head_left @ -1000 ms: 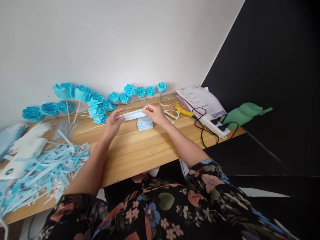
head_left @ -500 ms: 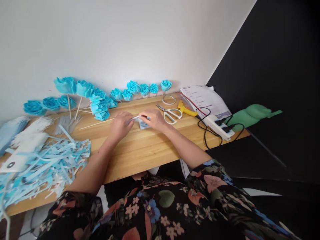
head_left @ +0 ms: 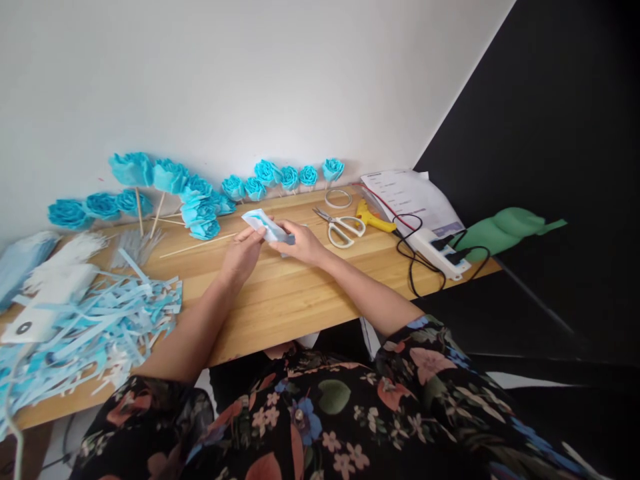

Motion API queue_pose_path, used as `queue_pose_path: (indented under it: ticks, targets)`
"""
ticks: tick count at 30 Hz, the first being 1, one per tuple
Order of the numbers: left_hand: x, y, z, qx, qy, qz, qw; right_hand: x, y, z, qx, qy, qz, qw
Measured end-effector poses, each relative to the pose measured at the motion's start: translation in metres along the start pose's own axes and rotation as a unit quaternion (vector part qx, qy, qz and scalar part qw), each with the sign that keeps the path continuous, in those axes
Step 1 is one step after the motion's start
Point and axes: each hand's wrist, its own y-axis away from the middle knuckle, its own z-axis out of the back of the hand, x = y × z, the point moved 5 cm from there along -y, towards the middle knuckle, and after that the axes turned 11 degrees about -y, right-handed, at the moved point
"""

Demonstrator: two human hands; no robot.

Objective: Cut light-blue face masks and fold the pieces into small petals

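Both hands meet over the middle of the wooden table (head_left: 280,307). My left hand (head_left: 243,253) and my right hand (head_left: 300,241) are closed on a folded light-blue strip (head_left: 264,223), which sticks up and to the left between them. A small stack of blue strips lies under my right hand and is almost hidden. White-handled scissors (head_left: 341,228) lie just right of my right hand.
Blue paper roses (head_left: 197,200) on sticks lean along the wall. A heap of blue and white cuttings (head_left: 85,327) covers the left end. A yellow glue gun (head_left: 373,218), tape ring (head_left: 338,198), power strip (head_left: 440,251) with black cables, papers and a green object lie right.
A second ago the strip was stretched flat between both hands above the stack. The hands came together low over the table, and now the strip is folded and raised.
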Motion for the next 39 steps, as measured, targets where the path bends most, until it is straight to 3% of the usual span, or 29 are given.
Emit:
queue_pose_path:
  ticks: [9, 15, 20, 24, 31, 39]
  targets:
    - [0.004, -0.008, 0.023, -0.047, 0.002, 0.007, 0.999, -0.016, -0.004, 0.008, -0.051, 0.078, -0.007, 0.996]
    - [0.007, -0.006, 0.018, -0.021, 0.029, 0.04, 0.999, -0.015, -0.002, 0.003, -0.034, 0.101, -0.006, 0.994]
    - [0.008, -0.008, 0.022, -0.048, -0.02, 0.03, 0.998, -0.013, 0.0, -0.002, 0.031, 0.061, -0.017, 0.998]
    - [0.007, -0.007, 0.022, -0.076, -0.071, 0.012, 0.995, -0.009, -0.001, 0.006, -0.006, -0.013, -0.022, 1.0]
    - [0.008, 0.0, 0.003, -0.005, -0.141, 0.014, 0.99, -0.009, -0.003, 0.006, -0.03, -0.086, -0.029, 0.995]
    - [0.013, 0.001, -0.003, 0.034, -0.156, 0.039, 0.986, -0.015, -0.004, 0.009, -0.082, -0.145, -0.032, 0.986]
